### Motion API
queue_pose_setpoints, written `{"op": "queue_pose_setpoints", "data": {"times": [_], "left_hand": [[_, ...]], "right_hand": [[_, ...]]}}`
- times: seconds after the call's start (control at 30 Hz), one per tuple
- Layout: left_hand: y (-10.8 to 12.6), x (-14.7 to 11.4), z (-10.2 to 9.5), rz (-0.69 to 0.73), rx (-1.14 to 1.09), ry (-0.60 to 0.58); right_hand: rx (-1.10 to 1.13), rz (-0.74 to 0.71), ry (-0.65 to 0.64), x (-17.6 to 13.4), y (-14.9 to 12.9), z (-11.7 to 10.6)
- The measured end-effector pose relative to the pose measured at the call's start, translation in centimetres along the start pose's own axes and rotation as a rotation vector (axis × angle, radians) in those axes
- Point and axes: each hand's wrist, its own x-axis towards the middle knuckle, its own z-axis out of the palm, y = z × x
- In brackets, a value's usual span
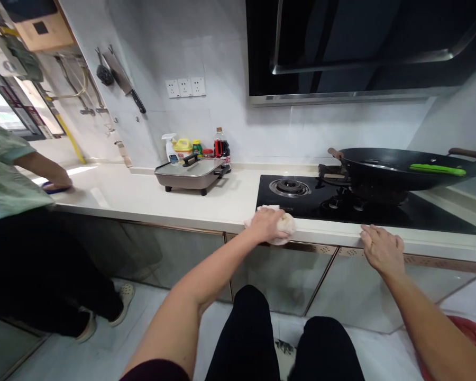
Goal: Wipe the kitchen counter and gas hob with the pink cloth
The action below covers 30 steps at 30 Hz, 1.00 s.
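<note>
My left hand (265, 224) presses a crumpled whitish cloth (286, 226) against the front edge of the white countertop (238, 207), by the near left corner of the black gas hob (301, 207). Part of the cloth hangs over the edge. My right hand (383, 247) holds nothing; its fingers lie on the counter's front edge, below the hob. A large black wok (400, 182) sits on the right burner, and a bright green handle (438, 170) shows inside it. The left burner (289, 187) is bare.
An electric pan with a glass lid (190, 177) stands left of the hob. Behind it are a spray bottle (170, 148) and a dark sauce bottle (221, 145). A cleaver (121, 74) hangs on the wall. At far left another person's hand (57, 180) rests on the counter. A range hood (353, 53) overhangs the hob.
</note>
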Motion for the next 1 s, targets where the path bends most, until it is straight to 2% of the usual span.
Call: {"op": "queue_pose_setpoints", "data": {"times": [0.13,0.27,0.4,0.5,0.57,0.67,0.8,0.9,1.0], "left_hand": [[-7.3,-4.9,-2.4,-0.226,0.036,-0.085],[-14.4,-8.7,-4.1,-0.429,0.111,-0.185],[-20.2,-11.1,-5.8,-0.502,0.225,-0.333],[-22.3,-11.7,-6.7,-0.461,0.361,-0.372],[-22.5,-11.6,-6.7,-0.403,0.406,-0.37],[-21.5,-11.4,-6.3,-0.332,0.375,-0.347],[-19.0,-11.5,-5.4,-0.349,0.279,-0.239],[-15.5,-10.5,-4.1,-0.3,0.214,-0.151],[-9.5,-7.7,-1.4,-0.168,0.181,-0.044]], "right_hand": [[0.01,0.012,-0.018,0.0,-0.3,-0.1],[0.013,-0.027,0.009,0.1,-0.1,0.3],[0.013,-0.044,0.053,-0.1,0.1,0.5],[-0.014,-0.059,0.066,-0.2,0.0,0.4],[-0.032,-0.077,0.082,-0.3,-0.1,0.4],[-0.045,-0.073,0.106,-0.3,-0.3,0.5],[-0.039,-0.042,0.083,-0.2,-0.4,0.7],[-0.023,-0.041,0.077,-0.1,-0.3,0.9],[-0.019,-0.047,0.08,-0.1,-0.1,0.9]]}}
